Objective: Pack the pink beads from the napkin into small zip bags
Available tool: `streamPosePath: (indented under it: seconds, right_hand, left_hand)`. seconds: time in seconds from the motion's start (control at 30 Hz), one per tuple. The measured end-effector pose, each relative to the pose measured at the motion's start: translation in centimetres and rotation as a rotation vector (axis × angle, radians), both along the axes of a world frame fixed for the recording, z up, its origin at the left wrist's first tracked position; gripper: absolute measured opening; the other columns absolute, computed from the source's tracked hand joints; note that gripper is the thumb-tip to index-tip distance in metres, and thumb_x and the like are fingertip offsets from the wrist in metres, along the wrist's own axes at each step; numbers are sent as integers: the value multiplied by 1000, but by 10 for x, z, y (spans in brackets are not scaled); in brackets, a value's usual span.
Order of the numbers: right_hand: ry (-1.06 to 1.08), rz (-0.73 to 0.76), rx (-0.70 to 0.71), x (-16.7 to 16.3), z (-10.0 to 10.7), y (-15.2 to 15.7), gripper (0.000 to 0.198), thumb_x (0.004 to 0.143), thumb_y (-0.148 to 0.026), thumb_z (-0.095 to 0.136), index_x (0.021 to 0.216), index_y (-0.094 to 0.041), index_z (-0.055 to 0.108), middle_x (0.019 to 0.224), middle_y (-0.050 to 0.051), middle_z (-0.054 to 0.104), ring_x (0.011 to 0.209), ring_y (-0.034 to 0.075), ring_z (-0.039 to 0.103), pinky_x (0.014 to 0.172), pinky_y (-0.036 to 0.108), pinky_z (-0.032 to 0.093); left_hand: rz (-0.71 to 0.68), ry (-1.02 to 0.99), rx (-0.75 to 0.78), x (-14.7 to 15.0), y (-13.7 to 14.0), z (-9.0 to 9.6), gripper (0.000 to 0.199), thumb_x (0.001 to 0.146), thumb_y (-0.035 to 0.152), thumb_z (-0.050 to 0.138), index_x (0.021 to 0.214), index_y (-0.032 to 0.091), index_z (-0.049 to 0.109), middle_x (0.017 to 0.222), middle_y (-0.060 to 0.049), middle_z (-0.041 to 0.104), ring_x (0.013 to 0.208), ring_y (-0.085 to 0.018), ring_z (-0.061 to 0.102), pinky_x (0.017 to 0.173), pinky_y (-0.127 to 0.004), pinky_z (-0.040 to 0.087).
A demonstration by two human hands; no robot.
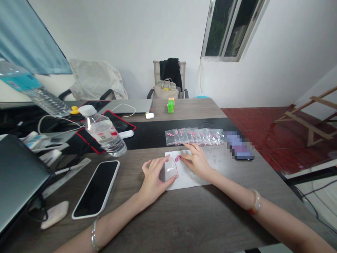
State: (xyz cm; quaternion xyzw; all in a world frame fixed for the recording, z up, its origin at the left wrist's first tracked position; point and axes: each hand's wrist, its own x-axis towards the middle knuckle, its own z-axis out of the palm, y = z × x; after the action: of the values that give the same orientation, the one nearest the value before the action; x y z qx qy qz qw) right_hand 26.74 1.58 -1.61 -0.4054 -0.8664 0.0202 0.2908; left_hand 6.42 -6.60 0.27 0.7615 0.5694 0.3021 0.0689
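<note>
My left hand (155,177) grips a small clear zip bag (171,169) with a red seal line, thumb and forefinger at the two ends of its mouth. The bag lies on a white sheet of paper (195,179). Right beside the bag's mouth is a little cluster of pink pills (177,158). The thumb and forefinger of my right hand (197,162) come together at these pills, other fingers stretched out; whether a pill is between the fingertips is too small to see. Behind the paper, several clear zip bags (195,136) with pink pills overlap in a row.
A phone (239,146) lies right of the bags; another phone (96,189) is at left. A water bottle (105,131) stands near my left hand, with a larger bottle (39,89) behind. Farther back are a green box (171,105), a white case (150,115) and a laptop (131,106).
</note>
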Motion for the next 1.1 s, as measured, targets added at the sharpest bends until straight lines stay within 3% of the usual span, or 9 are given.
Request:
streamPosePath:
  seconds: [0.17,0.37,0.5,0.67,0.83,0.97,1.1]
  right_hand:
    - [-35,30,-1,-2,5,1,19,87,-32,60,96,-24,75,131,12,54,121,32,43,93,51,43]
    - [-37,80,56,-4,8,3,17,88,-23,58,90,-23,75,129,10,56,119,30,45,94,52,42]
    - [175,85,113,-6,7,-2,14,86,-23,60,86,-23,74,116,8,64,111,27,52,93,47,44]
    - [372,196,116,-13,10,-16,11,86,-28,61,84,-25,72,103,7,67,99,22,58,89,43,46]
    - [324,306,83,-16,13,-23,15,87,-27,59,96,-26,70,115,8,64,106,22,56,92,44,45]
    - [349,245,41,-14,15,-20,21,90,-24,52,105,-24,67,113,9,65,106,21,57,92,43,46]
    - [109,231,-41,-12,17,-17,33,91,-24,49,121,-17,60,135,14,52,129,27,42,101,47,40]
  left_hand:
    - [-15,-1,-10,1,1,1,51,77,36,66,122,23,45,121,-10,60,110,-28,55,101,-49,22]
    - [-7,-4,-14,1,1,1,50,78,32,65,123,24,43,121,-10,60,113,-28,54,101,-50,22]
    - [-1,-5,-17,1,1,1,51,77,31,65,123,24,43,121,-9,60,113,-27,54,100,-49,23]
    - [-13,-20,-23,1,1,2,52,77,32,66,123,24,44,121,-9,60,113,-27,53,100,-48,24]
    - [-38,-36,-45,1,1,3,52,79,32,66,125,25,43,124,-9,59,115,-27,53,100,-47,25]
    - [-8,-81,-30,0,1,2,47,81,33,64,122,24,44,123,-8,60,114,-26,54,99,-46,26]
    - [48,-142,-22,0,2,2,43,83,33,61,122,25,43,120,-8,61,112,-26,55,98,-46,28]
